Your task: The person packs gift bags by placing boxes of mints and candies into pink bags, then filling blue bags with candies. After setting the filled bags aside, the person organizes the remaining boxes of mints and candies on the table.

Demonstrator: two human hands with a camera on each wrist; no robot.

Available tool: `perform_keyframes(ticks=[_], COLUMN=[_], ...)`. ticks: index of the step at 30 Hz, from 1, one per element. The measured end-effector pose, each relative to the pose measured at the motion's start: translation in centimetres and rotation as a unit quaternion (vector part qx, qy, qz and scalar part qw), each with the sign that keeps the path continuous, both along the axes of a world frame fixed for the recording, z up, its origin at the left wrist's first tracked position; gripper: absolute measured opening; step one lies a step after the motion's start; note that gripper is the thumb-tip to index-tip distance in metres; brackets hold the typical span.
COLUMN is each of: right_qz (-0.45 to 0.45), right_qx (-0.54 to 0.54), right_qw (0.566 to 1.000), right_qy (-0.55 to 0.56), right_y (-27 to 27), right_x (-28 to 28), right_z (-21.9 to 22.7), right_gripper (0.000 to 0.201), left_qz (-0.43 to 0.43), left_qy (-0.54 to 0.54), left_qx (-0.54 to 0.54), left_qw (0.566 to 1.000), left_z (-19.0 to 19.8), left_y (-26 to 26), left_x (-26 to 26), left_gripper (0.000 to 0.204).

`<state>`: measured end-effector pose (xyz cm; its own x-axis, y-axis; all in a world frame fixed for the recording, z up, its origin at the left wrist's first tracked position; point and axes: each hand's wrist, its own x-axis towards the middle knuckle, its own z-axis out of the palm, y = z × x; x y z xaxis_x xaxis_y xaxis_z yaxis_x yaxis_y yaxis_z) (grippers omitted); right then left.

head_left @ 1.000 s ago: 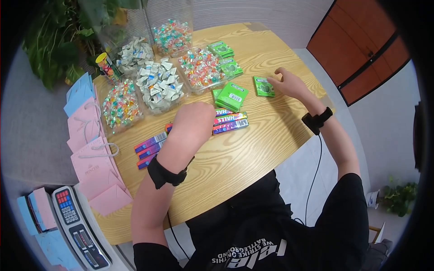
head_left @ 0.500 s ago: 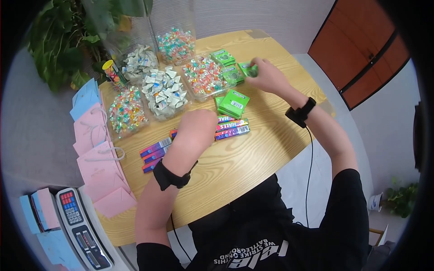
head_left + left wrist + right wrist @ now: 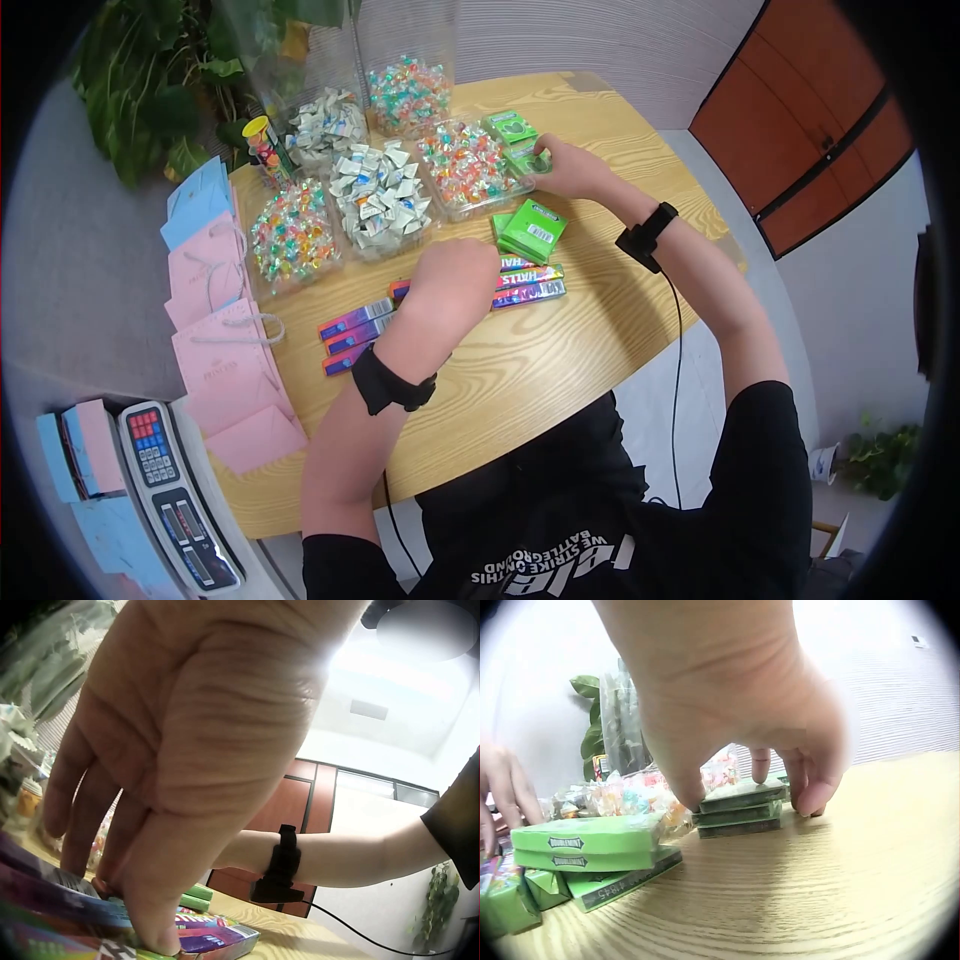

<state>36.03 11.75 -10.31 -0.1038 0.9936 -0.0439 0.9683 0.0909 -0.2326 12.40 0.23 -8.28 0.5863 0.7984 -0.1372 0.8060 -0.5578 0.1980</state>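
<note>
In the right wrist view, my right hand [image 3: 742,697] grips a short stack of green chewing gum packs [image 3: 739,810], thumb on one side and fingers on the other. The head view places this hand [image 3: 575,165] at the back of the table beside a candy tray. My left hand [image 3: 455,280] is over the middle of the rows of Halls candy sticks [image 3: 528,294]. Its thumb and fingers [image 3: 154,922] reach down on either side of a purple stick [image 3: 60,896]. Between the hands lies another pile of green Doublemint packs [image 3: 532,230], stacked askew.
Clear trays of wrapped candies [image 3: 470,165] and white-wrapped sweets [image 3: 380,200] stand along the back. Pink paper bags [image 3: 225,350] line the left edge, with a scale [image 3: 180,500] beyond them. A colourful yellow-lidded tube [image 3: 265,150] stands near the plant [image 3: 140,90].
My right hand has carried a green gum pack leftward and back from the open table onto the stack beside the candy tray. The left hand has stayed over the Halls sticks.
</note>
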Motion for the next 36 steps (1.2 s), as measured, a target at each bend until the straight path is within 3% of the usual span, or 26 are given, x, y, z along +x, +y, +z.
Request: perform_keyframes(ticks=[7, 14, 16, 23, 25, 28, 36], right_qz=[-0.017, -0.033, -0.039, -0.022, -0.019, -0.004, -0.005], right_qx=[0.024, 0.064, 0.063, 0.074, 0.069, 0.060, 0.049], right_qw=[1.000, 0.996, 0.996, 0.997, 0.997, 0.998, 0.998], right_qy=[-0.011, -0.054, -0.050, -0.027, -0.022, 0.008, 0.033], right_y=[-1.1, -1.0, -0.8, -0.2, -0.2, -0.6, 0.1], right_x=[-1.0, -0.8, -0.8, -0.6, -0.5, -0.4, -0.3], right_z=[0.1, -0.7, -0.8, -1.4, -1.3, -0.7, -0.5], right_gripper=[0.069, 0.061, 0.059, 0.058, 0.058, 0.059, 0.068], left_qz=[-0.007, -0.018, -0.047, -0.023, -0.024, -0.006, -0.016], left_qy=[-0.010, -0.023, -0.049, -0.091, -0.117, -0.107, -0.061], left_qx=[0.005, 0.010, 0.058, 0.103, 0.181, 0.232, 0.208], left_qw=[1.000, 1.000, 0.996, 0.990, 0.976, 0.967, 0.976], left_z=[0.8, 1.8, 2.0, 2.1, 1.9, 1.1, 0.3], left_y=[-0.3, 0.0, -0.1, 0.4, 0.7, 1.0, 1.5], left_x=[-0.1, -0.4, -0.5, -0.6, -1.0, -1.2, -1.5], left_gripper=[0.025, 0.025, 0.023, 0.021, 0.022, 0.024, 0.026])
